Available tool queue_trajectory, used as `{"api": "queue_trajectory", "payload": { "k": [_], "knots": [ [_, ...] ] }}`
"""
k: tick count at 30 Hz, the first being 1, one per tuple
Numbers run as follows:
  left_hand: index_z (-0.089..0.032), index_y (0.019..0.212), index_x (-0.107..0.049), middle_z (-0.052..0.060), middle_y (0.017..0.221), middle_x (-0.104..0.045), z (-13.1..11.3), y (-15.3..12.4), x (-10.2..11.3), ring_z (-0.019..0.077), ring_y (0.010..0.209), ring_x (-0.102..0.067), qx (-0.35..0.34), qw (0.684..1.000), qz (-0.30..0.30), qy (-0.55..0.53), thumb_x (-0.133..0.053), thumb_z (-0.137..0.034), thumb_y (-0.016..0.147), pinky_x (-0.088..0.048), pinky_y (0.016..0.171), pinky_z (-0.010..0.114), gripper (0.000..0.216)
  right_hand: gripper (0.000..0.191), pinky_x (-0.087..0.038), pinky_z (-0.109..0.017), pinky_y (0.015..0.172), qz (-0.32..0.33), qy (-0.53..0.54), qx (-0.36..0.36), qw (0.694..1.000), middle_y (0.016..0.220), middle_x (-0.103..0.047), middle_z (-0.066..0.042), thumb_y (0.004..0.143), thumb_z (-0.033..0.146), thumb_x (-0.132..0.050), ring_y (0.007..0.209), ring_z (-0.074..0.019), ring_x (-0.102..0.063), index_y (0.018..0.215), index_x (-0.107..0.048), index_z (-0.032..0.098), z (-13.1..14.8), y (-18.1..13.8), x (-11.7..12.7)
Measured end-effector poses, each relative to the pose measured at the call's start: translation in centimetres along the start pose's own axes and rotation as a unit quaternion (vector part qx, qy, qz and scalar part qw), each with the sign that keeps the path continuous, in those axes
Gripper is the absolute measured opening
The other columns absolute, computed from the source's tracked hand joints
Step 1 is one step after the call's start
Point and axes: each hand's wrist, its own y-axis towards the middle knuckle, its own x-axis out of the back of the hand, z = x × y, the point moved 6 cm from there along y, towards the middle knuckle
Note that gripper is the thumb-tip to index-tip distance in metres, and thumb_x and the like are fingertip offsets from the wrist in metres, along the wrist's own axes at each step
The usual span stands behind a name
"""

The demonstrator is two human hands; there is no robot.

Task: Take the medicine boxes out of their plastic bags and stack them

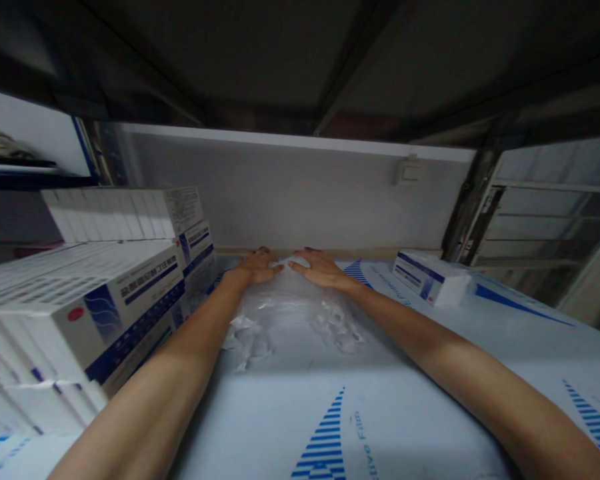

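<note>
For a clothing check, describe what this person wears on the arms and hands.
The left hand and right hand are ungloved. The left forearm and right forearm are bare, without sleeves, watch or bracelet in view. Rings are too small to tell.

Uniform white cartons (pixel 130 287), stacked at nine o'clock on a film-covered shelf (pixel 280 400), mark an apparent stockroom

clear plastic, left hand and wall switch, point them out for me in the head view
Clear plastic (pixel 291 293): head view, on the middle of the sheeting.
Left hand (pixel 255 266): head view, on the back of the hand.
Wall switch (pixel 410 174): head view, on its front face.
</note>
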Motion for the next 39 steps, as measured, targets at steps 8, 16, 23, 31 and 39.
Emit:
{"api": "queue_trajectory", "payload": {
  "k": [8, 16, 23, 31, 39],
  "knots": [
    [-0.018, 0.127, -0.059, 0.011, 0.132, -0.059, 0.3, 0.8, 0.7, 0.0257, 0.118, -0.058, -0.074, 0.996, -0.051, -0.017, -0.057, -0.033, 0.097, -0.048, 0.101, 0.047, 0.034, 0.049, -0.040, -0.033, 0.107, -0.031, 0.024, -0.017, 0.999, 0.139, -0.059, -0.012, 0.097, 0.041, -0.051, 0.127, -0.0222, -0.056, 0.140, -0.054, 0.018, -1.7, 0.4, 0.1],
    [-0.017, 0.122, -0.060, 0.010, 0.125, -0.061, 0.6, 1.1, 0.7, 0.0233, 0.107, -0.063, -0.098, 0.994, -0.034, -0.028, -0.060, -0.034, 0.096, -0.054, 0.090, 0.044, 0.031, 0.039, -0.039, -0.035, 0.108, -0.088, 0.019, -0.021, 0.996, 0.128, -0.064, -0.017, 0.092, 0.038, -0.059, 0.125, -0.0258, -0.057, 0.121, -0.068, 0.013, -2.7, 0.5, -1.0],
    [-0.016, 0.119, -0.062, 0.009, 0.120, -0.064, 0.5, 1.1, 1.0, 0.0226, 0.106, -0.064, -0.078, 0.995, -0.042, -0.052, -0.059, -0.033, 0.097, -0.053, 0.093, 0.045, 0.028, 0.036, -0.044, -0.035, 0.100, -0.166, 0.035, -0.030, 0.985, 0.121, -0.066, -0.014, 0.095, 0.043, -0.053, 0.114, -0.0241, -0.062, 0.117, -0.066, 0.018, -3.0, 0.1, 0.5],
    [-0.017, 0.119, -0.062, 0.010, 0.125, -0.062, 0.8, 0.5, 2.7, 0.0235, 0.109, -0.062, -0.059, 0.992, -0.073, -0.086, -0.059, -0.034, 0.096, -0.053, 0.094, 0.046, 0.028, 0.023, -0.051, -0.028, 0.081, -0.188, 0.068, -0.064, 0.978, 0.100, -0.073, -0.008, 0.093, 0.037, -0.055, 0.087, -0.0172, -0.069, 0.101, -0.069, 0.021, -4.4, 0.8, 3.8],
    [-0.017, 0.116, -0.066, 0.010, 0.119, -0.069, 1.4, 0.9, 7.3, 0.0219, 0.107, -0.066, -0.011, 0.988, -0.119, -0.099, -0.058, -0.032, 0.096, -0.052, 0.096, 0.040, 0.027, 0.008, -0.052, -0.029, 0.073, -0.180, 0.037, -0.090, 0.979, 0.068, -0.069, -0.002, 0.083, 0.026, -0.063, 0.068, -0.0162, -0.067, 0.079, -0.067, 0.020, -4.2, 0.2, 9.4]
  ]
}}
